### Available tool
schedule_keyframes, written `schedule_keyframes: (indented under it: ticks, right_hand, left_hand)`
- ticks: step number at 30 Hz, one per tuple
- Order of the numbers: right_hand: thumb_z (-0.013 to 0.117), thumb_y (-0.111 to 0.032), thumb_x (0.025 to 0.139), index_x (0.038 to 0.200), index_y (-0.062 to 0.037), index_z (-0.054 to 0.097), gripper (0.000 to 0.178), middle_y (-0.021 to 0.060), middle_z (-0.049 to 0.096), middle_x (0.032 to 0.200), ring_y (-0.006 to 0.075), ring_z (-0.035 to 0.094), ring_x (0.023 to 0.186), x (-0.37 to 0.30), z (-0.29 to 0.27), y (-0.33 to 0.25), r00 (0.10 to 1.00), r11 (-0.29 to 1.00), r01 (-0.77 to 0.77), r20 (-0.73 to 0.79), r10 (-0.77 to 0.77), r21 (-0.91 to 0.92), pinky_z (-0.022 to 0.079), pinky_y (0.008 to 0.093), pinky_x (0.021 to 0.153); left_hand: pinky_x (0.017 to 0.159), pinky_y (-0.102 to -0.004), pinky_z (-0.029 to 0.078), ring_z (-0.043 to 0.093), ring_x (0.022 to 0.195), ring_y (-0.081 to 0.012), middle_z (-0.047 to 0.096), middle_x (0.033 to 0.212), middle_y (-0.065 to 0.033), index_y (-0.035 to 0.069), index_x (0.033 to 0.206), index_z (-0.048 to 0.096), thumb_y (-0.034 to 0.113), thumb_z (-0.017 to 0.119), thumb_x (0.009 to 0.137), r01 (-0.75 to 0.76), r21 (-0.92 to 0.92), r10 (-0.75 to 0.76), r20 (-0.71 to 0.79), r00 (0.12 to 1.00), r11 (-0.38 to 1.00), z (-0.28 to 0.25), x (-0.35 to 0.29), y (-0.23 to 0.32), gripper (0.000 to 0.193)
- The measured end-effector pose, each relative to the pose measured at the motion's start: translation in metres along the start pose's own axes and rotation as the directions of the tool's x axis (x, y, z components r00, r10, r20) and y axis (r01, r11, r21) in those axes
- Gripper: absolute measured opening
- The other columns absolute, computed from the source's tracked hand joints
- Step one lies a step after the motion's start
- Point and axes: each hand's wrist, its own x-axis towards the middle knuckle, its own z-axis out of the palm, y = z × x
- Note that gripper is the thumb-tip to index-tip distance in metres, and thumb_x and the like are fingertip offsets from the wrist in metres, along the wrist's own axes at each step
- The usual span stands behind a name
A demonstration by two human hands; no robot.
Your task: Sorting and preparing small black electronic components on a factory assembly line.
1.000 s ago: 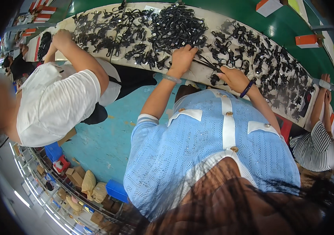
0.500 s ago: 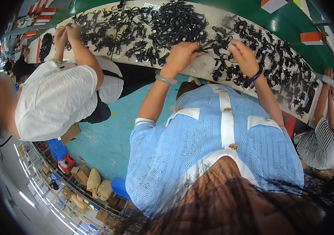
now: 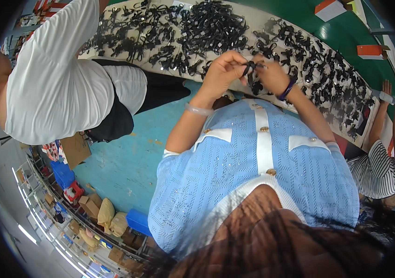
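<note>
In front of my chest, over the near edge of the table, my left hand [image 3: 224,75] pinches a looped black cable [image 3: 249,69] between thumb and fingers. My right hand [image 3: 275,78] is at the cable's right side, its fingers smeared by motion, so its grip is unclear. Beyond both hands lies a dense heap of black cables [image 3: 213,28] on the pale table [image 3: 261,13]. More small cable bundles [image 3: 320,69] are spread to the right, and others [image 3: 155,34] to the left.
A co-worker in a white shirt [image 3: 58,97] stands close at my left. At the right edge is another person's striped sleeve [image 3: 376,169]. Orange and white boxes [image 3: 370,52] sit on the green surface beyond the table. Cartons [image 3: 90,204] and a blue bin [image 3: 138,222] line the lower left.
My hands have come closer together around the cable, which is now gathered into a loop. The co-worker on the left has shifted, with an arm raised toward the top of the picture.
</note>
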Motion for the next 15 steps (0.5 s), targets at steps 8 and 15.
schedule_keyframes:
  ticks: [8, 15]
  right_hand:
    - [0.047, -0.017, 0.089, 0.092, -0.0061, 0.059, 0.016, 0.0164, 0.060, 0.074, 0.0323, 0.060, 0.068, -0.010, -0.015, -0.001, 0.999, 0.941, -0.018, -0.020, 0.026, 0.339, 0.049, 0.0400, 0.060]
    - [0.055, -0.015, 0.086, 0.093, -0.0034, 0.064, 0.016, 0.0119, 0.063, 0.077, 0.0231, 0.062, 0.067, -0.021, -0.020, -0.012, 0.989, 0.973, 0.145, 0.013, -0.150, 0.179, 0.048, 0.0316, 0.059]
  left_hand:
    - [0.065, -0.0228, 0.046, 0.056, 0.074, -0.0075, 0.060, 0.079, -0.0002, 0.003, 0.079, 0.058, 0.001, 0.062, 0.081, 0.220, 0.138, -0.251, 0.275, 0.928, 0.966, -0.013, -0.009, 0.000, 0.005]
    - [0.059, -0.0248, 0.045, 0.055, 0.065, -0.0084, 0.059, 0.071, 0.0003, 0.000, 0.073, 0.058, 0.001, 0.061, 0.081, -0.069, 0.960, -0.049, 0.085, 0.995, 0.271, -0.015, -0.002, -0.011, 0.009]
